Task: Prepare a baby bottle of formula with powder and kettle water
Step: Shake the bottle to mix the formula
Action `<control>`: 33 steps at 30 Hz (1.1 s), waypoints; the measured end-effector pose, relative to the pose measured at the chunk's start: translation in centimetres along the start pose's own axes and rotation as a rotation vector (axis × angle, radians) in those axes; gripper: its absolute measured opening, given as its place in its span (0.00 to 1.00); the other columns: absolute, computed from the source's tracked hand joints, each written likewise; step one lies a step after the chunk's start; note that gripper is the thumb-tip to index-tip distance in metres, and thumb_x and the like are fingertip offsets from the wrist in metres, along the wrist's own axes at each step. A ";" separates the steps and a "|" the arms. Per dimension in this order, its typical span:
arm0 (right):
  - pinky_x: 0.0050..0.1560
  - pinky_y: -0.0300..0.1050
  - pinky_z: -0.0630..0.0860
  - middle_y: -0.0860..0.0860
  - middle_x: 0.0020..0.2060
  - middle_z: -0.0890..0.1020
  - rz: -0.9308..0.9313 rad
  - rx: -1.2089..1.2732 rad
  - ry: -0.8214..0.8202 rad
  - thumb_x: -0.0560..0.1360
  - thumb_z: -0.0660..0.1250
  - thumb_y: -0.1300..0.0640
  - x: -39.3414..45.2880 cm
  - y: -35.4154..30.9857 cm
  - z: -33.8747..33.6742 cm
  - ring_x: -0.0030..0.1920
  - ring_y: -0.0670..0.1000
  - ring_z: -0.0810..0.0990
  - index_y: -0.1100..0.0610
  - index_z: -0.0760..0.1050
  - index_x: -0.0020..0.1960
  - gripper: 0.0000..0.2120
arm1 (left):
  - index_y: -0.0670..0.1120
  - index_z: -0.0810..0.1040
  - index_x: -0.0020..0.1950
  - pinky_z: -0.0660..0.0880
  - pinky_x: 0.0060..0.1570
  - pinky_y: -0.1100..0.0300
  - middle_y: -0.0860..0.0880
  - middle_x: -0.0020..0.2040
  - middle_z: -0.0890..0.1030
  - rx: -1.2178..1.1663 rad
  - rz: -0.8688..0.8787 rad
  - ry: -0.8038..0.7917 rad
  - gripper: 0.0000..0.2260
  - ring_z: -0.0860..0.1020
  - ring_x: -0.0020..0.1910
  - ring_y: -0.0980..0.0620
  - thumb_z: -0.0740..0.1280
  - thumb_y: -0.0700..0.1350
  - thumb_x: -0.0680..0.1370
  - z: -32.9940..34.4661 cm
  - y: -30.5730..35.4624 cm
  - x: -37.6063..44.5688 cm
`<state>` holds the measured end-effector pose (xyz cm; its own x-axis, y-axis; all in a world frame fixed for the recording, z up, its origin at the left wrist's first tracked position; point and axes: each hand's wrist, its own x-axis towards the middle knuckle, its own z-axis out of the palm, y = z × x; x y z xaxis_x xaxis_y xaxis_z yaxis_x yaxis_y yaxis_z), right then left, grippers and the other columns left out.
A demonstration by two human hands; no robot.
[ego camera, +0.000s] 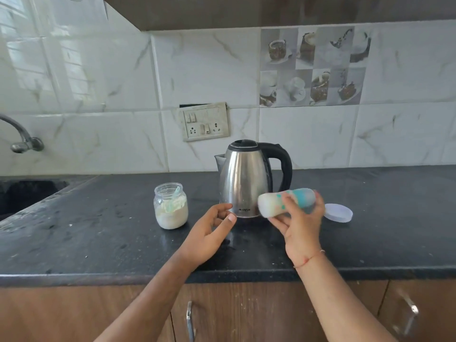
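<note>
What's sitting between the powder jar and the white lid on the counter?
In the head view, the steel kettle stands between the powder jar and the white lid. The right hand grips the baby bottle there too, in front of the kettle.

left hand (209, 233): held palm-up above the counter edge, fingers loosely curled, nothing gripped | right hand (299, 223): raised, fingers wrapped around a blurred, sideways-tilted baby bottle (286, 202) | both forearms extended forward

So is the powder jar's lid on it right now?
No, the powder jar stands open with a scoop inside, and its white lid lies beside the kettle.
</note>
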<state>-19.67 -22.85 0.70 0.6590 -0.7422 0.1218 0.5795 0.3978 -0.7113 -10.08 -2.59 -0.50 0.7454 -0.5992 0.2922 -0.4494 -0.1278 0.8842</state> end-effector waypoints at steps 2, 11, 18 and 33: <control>0.46 0.59 0.87 0.54 0.69 0.75 -0.043 0.185 0.126 0.81 0.74 0.62 0.9 -0.1 -0.6 0.64 0.63 0.84 0.40 0.59 0.78 0.37 | 0.60 0.73 0.76 0.81 0.61 0.58 0.59 0.64 0.84 0.006 0.000 0.006 0.34 0.82 0.62 0.59 0.62 0.74 0.74 0.1 0.0 -0.1; 0.44 0.59 0.87 0.55 0.67 0.80 -0.023 0.140 0.098 0.80 0.75 0.61 0.4 -0.2 0.1 0.61 0.63 0.86 0.45 0.64 0.75 0.30 | 0.60 0.74 0.76 0.80 0.63 0.56 0.59 0.65 0.83 0.005 0.005 0.008 0.36 0.81 0.64 0.58 0.62 0.75 0.73 0.0 -0.2 -0.1; 0.45 0.59 0.87 0.55 0.68 0.79 -0.074 0.166 0.102 0.80 0.74 0.62 0.5 0.0 -0.4 0.64 0.63 0.85 0.47 0.67 0.72 0.26 | 0.60 0.74 0.76 0.79 0.65 0.53 0.59 0.65 0.84 0.021 -0.010 0.009 0.36 0.81 0.64 0.59 0.62 0.75 0.73 0.1 0.2 -0.3; 0.42 0.57 0.87 0.55 0.61 0.83 0.019 -0.112 -0.080 0.77 0.78 0.62 -0.8 0.0 0.7 0.56 0.60 0.88 0.43 0.72 0.71 0.28 | 0.59 0.73 0.77 0.80 0.63 0.55 0.60 0.66 0.82 0.021 -0.016 -0.007 0.31 0.81 0.64 0.58 0.63 0.74 0.79 -0.2 0.1 0.0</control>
<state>-19.82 -21.88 1.13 0.7083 -0.6877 0.1591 0.5121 0.3455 -0.7864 -10.01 -2.49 -0.35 0.7493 -0.6021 0.2758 -0.4479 -0.1538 0.8808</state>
